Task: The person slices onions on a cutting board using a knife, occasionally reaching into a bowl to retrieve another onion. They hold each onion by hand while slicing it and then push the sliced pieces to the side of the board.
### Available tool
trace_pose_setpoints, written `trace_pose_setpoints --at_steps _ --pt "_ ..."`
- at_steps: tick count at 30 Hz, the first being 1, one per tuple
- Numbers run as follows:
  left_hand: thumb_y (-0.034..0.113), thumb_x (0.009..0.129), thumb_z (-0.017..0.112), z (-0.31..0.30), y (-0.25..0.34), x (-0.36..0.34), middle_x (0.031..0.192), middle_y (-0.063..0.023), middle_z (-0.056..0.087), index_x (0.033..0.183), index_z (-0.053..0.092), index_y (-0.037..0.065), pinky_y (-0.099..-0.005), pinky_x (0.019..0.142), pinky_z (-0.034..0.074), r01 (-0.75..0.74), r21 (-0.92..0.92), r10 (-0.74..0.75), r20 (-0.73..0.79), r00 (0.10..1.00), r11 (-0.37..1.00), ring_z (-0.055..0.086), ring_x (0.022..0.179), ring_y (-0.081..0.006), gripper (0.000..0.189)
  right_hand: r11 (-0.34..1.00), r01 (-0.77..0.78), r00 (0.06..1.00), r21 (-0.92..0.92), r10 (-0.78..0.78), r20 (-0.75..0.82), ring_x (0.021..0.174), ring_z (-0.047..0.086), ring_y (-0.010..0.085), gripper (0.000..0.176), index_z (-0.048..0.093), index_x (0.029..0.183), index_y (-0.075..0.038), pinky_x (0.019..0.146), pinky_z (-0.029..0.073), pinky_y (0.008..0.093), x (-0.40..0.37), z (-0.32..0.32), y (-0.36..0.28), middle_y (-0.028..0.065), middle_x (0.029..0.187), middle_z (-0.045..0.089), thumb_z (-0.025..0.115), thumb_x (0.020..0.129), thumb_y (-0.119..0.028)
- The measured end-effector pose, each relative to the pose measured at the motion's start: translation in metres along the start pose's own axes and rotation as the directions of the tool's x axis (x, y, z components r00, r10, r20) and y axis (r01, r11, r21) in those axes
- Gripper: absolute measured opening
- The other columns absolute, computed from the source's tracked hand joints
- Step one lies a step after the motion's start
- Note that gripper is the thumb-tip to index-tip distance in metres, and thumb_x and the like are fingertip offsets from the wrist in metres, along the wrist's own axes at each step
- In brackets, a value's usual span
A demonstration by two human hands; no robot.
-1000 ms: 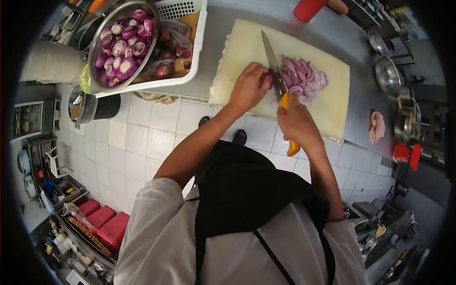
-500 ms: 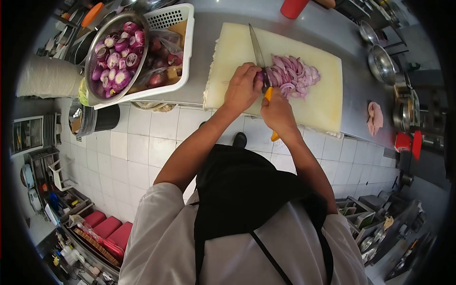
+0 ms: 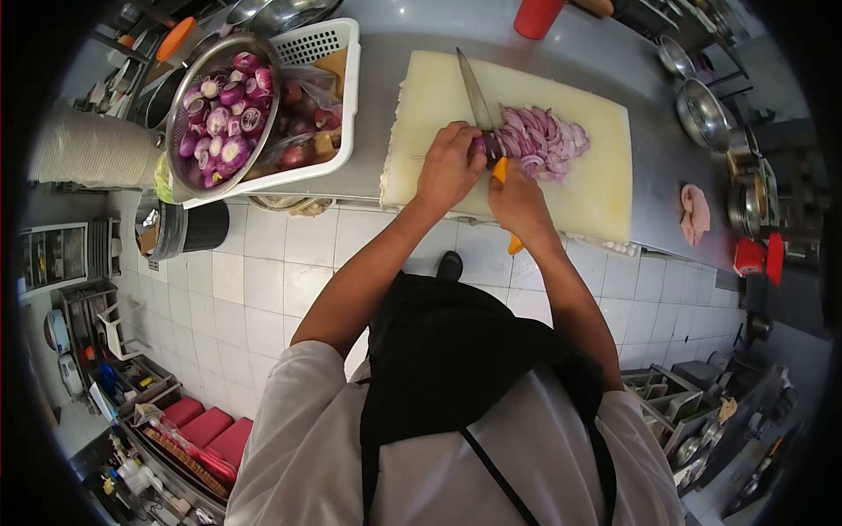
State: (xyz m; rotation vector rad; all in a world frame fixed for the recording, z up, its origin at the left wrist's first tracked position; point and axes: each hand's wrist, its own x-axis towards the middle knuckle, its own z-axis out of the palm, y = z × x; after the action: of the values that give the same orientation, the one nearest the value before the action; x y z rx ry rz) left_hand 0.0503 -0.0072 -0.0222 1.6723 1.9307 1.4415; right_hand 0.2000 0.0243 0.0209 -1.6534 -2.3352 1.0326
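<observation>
My right hand (image 3: 519, 203) is closed around the yellow handle of a knife (image 3: 475, 92), whose blade points to the far side of the cutting board (image 3: 421, 114). Just left of the blade, my left hand (image 3: 451, 167) has its fingers curled over a piece of red onion (image 3: 479, 145), mostly hidden under the fingertips. Against the blade's right side lies a pile of sliced red onion (image 3: 545, 140), spread over the middle of the pale board.
A metal colander (image 3: 274, 96) of peeled red onions rests on a white plastic basket (image 3: 351, 96) holding bagged onions. A red container (image 3: 536, 17) stands at the back. A pink cloth (image 3: 695, 215) and metal bowls (image 3: 702, 116) are to the right.
The whole view has shifted slightly. Both hands stay at the onion and the knife, with the blade in nearly the same place beside the slices.
</observation>
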Motion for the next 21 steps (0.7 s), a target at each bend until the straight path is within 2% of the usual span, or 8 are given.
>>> trace_pose_setpoints --at_steps 3,6,9,15,18,21 --pt "0.005 0.085 0.071 0.000 0.001 0.000 0.114 -0.0153 0.065 0.113 0.070 -0.001 -0.0430 0.093 0.055 -0.007 -0.002 0.007 -0.010 1.000 1.000 0.065 0.104 -0.0353 0.029 0.995 -0.088 0.996 0.037 0.087 0.035 0.101 0.067 0.0540 0.034 0.050 0.120 0.006 0.090 0.052 0.0566 -0.008 -0.013 -0.010 0.0363 0.103 0.069 0.057 0.098 -0.018" --pt "0.004 0.085 0.071 -0.002 0.002 0.000 0.112 -0.0151 0.065 0.111 0.070 -0.001 -0.0428 0.091 0.055 -0.001 -0.021 0.001 -0.021 1.000 1.000 0.065 0.102 -0.0351 0.027 0.993 -0.093 0.995 0.069 0.090 0.042 0.101 0.067 0.0543 0.033 0.050 0.120 0.005 0.090 0.052 0.0573 -0.010 -0.021 -0.007 0.0368 0.103 0.069 0.058 0.097 -0.018" --pt "0.009 0.092 0.066 -0.007 0.002 -0.002 0.119 -0.0135 0.065 0.116 0.068 0.000 -0.0392 0.093 0.056 0.033 -0.015 -0.032 0.041 0.999 0.999 0.067 0.104 -0.0309 0.025 0.994 -0.105 0.994 0.034 0.106 -0.006 0.101 0.066 0.0546 0.034 0.049 0.120 0.005 0.091 0.051 0.0579 -0.006 -0.020 0.010 0.0370 0.103 0.069 0.058 0.098 -0.018" --pt "0.007 0.095 0.065 0.000 -0.009 -0.003 0.119 -0.0151 0.064 0.116 0.066 -0.003 -0.0371 0.086 0.062 0.099 -0.102 -0.101 -0.014 0.995 0.990 0.070 0.100 -0.0289 0.023 0.996 -0.087 0.996 -0.020 0.087 0.008 0.103 0.065 0.0553 0.036 0.050 0.123 0.006 0.092 0.050 0.0583 -0.010 -0.035 0.007 0.0374 0.102 0.069 0.056 0.099 -0.020" --pt "0.005 0.088 0.067 0.003 -0.008 -0.002 0.109 -0.0176 0.066 0.108 0.068 -0.003 -0.0432 0.089 0.055 0.091 -0.174 -0.103 -0.062 0.993 0.981 0.066 0.100 -0.0366 0.022 0.998 0.002 0.999 -0.067 0.001 0.035 0.088 0.071 0.0501 0.037 0.050 0.123 0.008 0.081 0.055 0.0548 -0.020 -0.046 -0.013 0.0345 0.095 0.070 0.056 0.100 -0.021" --pt "0.005 0.088 0.067 0.001 -0.007 -0.001 0.108 -0.0175 0.066 0.109 0.068 -0.003 -0.0432 0.088 0.055 0.100 -0.181 -0.107 -0.033 0.994 0.978 0.066 0.099 -0.0372 0.022 0.996 -0.069 0.982 0.047 0.059 0.182 0.054 0.067 0.0293 0.041 0.049 0.129 0.008 0.055 0.055 0.0409 -0.028 -0.060 -0.033 0.0213 0.084 0.067 0.054 0.102 -0.022"
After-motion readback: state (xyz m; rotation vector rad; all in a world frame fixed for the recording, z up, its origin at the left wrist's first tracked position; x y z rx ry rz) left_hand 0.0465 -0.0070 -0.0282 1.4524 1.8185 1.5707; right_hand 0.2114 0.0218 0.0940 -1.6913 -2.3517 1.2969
